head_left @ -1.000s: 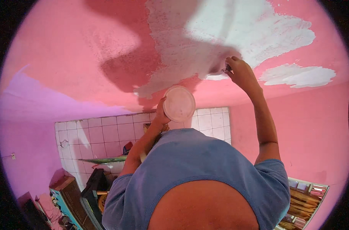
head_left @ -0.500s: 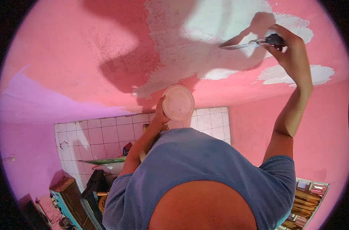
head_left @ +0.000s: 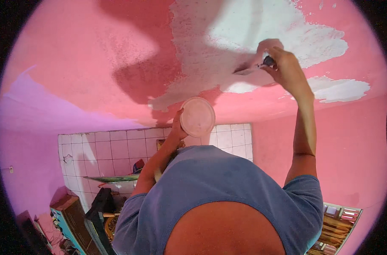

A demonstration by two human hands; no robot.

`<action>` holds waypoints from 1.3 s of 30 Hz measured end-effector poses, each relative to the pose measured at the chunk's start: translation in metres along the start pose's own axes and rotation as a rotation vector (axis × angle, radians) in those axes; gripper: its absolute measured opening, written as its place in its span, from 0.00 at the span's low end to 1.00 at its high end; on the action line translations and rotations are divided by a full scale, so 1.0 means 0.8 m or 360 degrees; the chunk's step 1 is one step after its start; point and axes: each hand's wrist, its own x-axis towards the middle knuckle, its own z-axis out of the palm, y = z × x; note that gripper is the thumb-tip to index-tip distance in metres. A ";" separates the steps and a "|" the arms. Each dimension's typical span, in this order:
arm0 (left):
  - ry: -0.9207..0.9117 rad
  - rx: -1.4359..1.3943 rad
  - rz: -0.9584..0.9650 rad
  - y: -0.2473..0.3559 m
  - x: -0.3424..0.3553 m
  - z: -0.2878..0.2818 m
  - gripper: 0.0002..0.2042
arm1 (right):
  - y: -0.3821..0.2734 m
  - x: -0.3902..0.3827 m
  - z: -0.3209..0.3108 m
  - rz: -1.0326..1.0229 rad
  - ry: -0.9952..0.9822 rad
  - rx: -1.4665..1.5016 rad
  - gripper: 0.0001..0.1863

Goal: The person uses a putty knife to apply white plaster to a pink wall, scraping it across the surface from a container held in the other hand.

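Note:
My right hand [head_left: 289, 72] is wrapped round the dark handle of a putty knife [head_left: 268, 60]. The blade is thin, blurred and angled toward the left, at the pink painted wall [head_left: 91, 80]; whether its edge touches cannot be made out. Around it spreads a large white patch of filler [head_left: 321, 44], partly in shadow, with ragged edges. A smaller white patch [head_left: 340, 90] lies to the right, beyond my wrist. In front of my chest, my left hand [head_left: 176, 126] grips the side of a round, pale, shallow container [head_left: 197, 117]. Most of its fingers are hidden behind the container.
A white-tiled section [head_left: 108, 148] lies below the pink wall, with a purple-painted area [head_left: 36, 102] to the left. Lower left stand a brown and light-blue cabinet [head_left: 72, 216] and a black bag [head_left: 101, 202]. A framed window or panel [head_left: 336, 229] is at lower right.
My right hand has moved left and slightly down with the putty knife, across the white patch. My left hand and the container stay nearly in place.

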 end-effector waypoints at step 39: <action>-0.0151 0.0049 0.0024 -0.006 -0.011 0.020 0.32 | -0.008 0.024 -0.132 0.0093 0.0084 -0.0160 0.16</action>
